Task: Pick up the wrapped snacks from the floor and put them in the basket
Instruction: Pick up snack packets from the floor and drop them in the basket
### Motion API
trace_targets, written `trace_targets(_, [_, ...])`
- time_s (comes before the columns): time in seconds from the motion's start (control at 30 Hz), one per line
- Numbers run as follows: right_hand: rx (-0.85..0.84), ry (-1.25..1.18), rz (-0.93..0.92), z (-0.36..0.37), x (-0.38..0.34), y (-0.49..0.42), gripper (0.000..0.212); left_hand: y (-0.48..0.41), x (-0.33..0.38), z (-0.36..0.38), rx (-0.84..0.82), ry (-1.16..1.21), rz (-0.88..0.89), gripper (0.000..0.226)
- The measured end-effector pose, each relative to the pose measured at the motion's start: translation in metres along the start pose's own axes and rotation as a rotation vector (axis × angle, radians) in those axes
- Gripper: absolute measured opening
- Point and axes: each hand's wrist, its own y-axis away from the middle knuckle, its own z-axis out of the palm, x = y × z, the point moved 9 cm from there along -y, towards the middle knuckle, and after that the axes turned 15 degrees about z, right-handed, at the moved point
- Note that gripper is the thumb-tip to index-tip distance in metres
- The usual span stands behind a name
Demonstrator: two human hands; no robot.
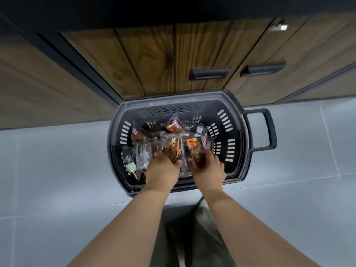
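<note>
Wrapped snacks [174,128] lie in the basket [173,99]; left hand [162,168] and right hand [208,166] each grip one over the pile. Lower both well inside before letting go.

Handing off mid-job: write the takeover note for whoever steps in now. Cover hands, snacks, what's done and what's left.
Left hand: grips the first snack, low inside the basket.
Right hand: grips the second snack right beside it.
Done: several other snacks lie in the basket.
Left: release both. No snack shows on the visible floor, but check outside the view.
</note>
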Motion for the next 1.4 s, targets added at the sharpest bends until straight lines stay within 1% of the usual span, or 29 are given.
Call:
trace_targets(0.13, [-0.038, 0.062, 0.069, 0.038, 0.012, -0.028, 0.067, -0.021, -0.023, 0.038, -0.070, 0.040, -0.076, 0.070])
trace_targets(0.23, [-0.142, 0.088, 0.110, 0.061, 0.022, -0.038, 0.062, -0.027, -0.036, 0.056, -0.132, 0.001, -0.102, 0.073])
trace_targets(0.3, [-0.208, 0.134, 0.074, 0.070, 0.021, -0.038, 0.053, -0.030, -0.039, 0.062, -0.166, -0.028, -0.081, 0.072])
trace_targets(0.37, [-0.249, 0.143, 0.061, 0.065, 0.016, -0.035, 0.048, -0.030, -0.037, 0.061, -0.172, 0.006, -0.067, 0.070])
trace_targets(0.43, [-0.250, 0.114, 0.051, 0.049, 0.010, -0.028, 0.047, -0.027, -0.033, 0.050, -0.156, 0.061, -0.062, 0.060])
trace_targets(0.53, [-0.208, -0.012, -0.012, 0.016, -0.008, -0.010, 0.050, -0.018, -0.018, 0.017, -0.073, 0.060, 0.004, 0.044])
trace_targets(0.63, [-0.155, -0.107, -0.116, -0.025, -0.041, 0.018, 0.049, -0.001, 0.005, -0.033, 0.026, 0.081, 0.098, 0.039])
trace_targets(0.73, [-0.102, -0.126, -0.233, -0.068, -0.079, 0.055, 0.044, 0.028, 0.031, -0.090, 0.140, 0.173, 0.150, 0.042])
trace_targets(0.83, [-0.076, -0.110, -0.356, -0.109, -0.119, 0.105, 0.041, 0.066, 0.061, -0.156, 0.300, 0.208, 0.299, 0.038])
trace_targets(1.0, [-0.043, -0.114, -0.525, -0.182, -0.172, 0.193, 0.039, 0.136, 0.099, -0.250, 0.430, 0.196, 0.450, 0.030])
trace_targets(1.2, [-0.005, -0.123, -0.688, -0.249, -0.202, 0.298, 0.035, 0.223, 0.122, -0.329, 0.496, 0.110, 0.533, 0.025])
trace_targets(1.3, [0.004, -0.122, -0.775, -0.274, -0.208, 0.342, 0.035, 0.259, 0.123, -0.354, 0.509, 0.113, 0.518, 0.019])
trace_targets(1.4, [-0.008, -0.119, -0.855, -0.293, -0.210, 0.376, 0.035, 0.295, 0.126, -0.372, 0.544, 0.113, 0.510, 0.019])
